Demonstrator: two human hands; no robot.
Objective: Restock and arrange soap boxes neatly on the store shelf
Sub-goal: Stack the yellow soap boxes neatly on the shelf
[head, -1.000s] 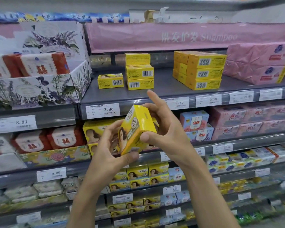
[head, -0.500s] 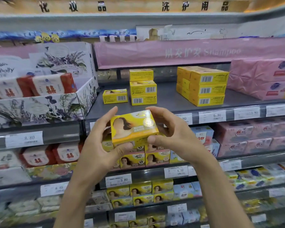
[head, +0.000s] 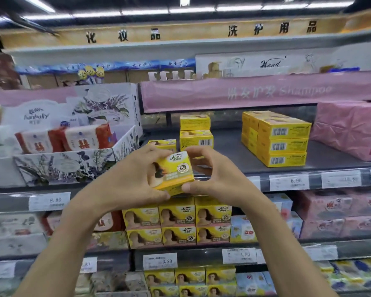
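We judge the soap box (head: 174, 172) light and fairly stiff: thin card round a solid bar, so it should bear a firm pinch, though corners could dent and glossy faces may slip. The short ends look best for taking hold. Our grip sits there: the left hand (head: 126, 179) curls round the left end, the right hand (head: 219, 181) pinches the right end, both holding the box. It is yellow, with a printed dark-haired portrait, a dark logo and a round seal. We hold it tilted in the air before the shelf (head: 229, 144), just in front of a short stack of like boxes (head: 196, 136).
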